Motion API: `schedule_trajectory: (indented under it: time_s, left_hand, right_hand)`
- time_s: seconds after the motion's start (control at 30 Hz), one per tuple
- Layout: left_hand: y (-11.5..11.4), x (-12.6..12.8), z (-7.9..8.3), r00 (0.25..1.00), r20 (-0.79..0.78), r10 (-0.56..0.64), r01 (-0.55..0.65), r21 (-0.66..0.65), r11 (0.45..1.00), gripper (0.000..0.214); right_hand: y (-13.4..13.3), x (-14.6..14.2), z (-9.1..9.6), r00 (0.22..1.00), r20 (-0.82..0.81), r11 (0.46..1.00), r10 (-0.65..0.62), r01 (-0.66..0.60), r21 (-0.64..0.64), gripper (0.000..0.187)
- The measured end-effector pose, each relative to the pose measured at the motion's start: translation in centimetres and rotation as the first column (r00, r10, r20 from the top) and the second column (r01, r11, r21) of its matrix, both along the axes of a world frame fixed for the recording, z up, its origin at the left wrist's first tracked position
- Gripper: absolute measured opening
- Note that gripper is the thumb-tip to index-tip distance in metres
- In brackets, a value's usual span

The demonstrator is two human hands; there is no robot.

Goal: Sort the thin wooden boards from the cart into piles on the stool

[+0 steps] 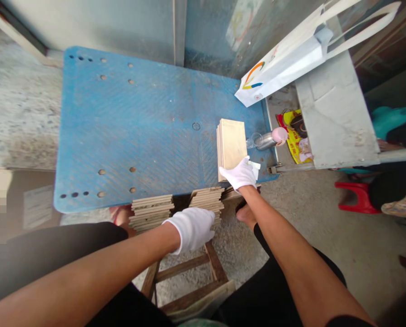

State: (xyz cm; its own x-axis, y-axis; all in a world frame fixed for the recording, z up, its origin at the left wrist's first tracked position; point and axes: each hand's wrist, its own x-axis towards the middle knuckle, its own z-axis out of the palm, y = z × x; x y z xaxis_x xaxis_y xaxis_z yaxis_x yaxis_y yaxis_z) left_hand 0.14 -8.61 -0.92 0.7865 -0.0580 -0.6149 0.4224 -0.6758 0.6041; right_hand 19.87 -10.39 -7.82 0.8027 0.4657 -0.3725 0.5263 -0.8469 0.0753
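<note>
A neat stack of thin, pale wooden boards [233, 141] lies on the blue plastic tabletop [148, 122], close to its right end. My right hand [241, 175], in a white glove, spans the near end of this stack, thumb at its left edge and fingers at its right. A small white piece [256, 167] shows beside those fingers; its kind is unclear. Lower down, my gloved left hand [192, 229] is closed with curled fingers at the near side of a pile of wooden boards [208, 196] below the table edge. Whatever it holds, if anything, is hidden.
Another board pile [151, 210] stands to the left, above a wooden stool frame [185, 268]. Right of the stack lie a metal bottle with a pink lid [271, 138] and a yellow packet [295, 141]. A white bag [284, 63] leans behind. A red stool [356, 197] is beside another person.
</note>
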Motion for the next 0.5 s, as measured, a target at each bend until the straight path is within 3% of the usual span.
schedule_trajectory:
  time_s: [0.2,0.3,0.4,0.5]
  left_hand:
    - [0.4,0.4,-0.4,0.994,0.023,0.109,-0.106,-0.106,0.989,0.043]
    - [0.8,0.8,-0.5,0.973,0.035,0.229,-0.219,-0.176,0.960,0.042]
    - [1.5,1.5,-0.4,0.902,0.041,0.430,-0.390,-0.350,0.852,0.042]
    - [2.2,1.9,0.3,0.798,-0.007,0.603,-0.502,-0.562,0.657,0.048]
  right_hand:
    - [-0.2,0.5,1.7,0.999,-0.010,0.998,0.053,-0.053,0.046,0.123]
    - [-0.7,0.9,3.3,0.999,-0.019,0.995,0.036,-0.034,0.094,0.115]
    - [-2.1,1.0,5.4,0.986,-0.164,0.979,0.038,-0.004,0.206,0.088]
    - [-4.8,0.2,7.2,0.920,-0.382,0.942,0.085,0.050,0.330,0.057]
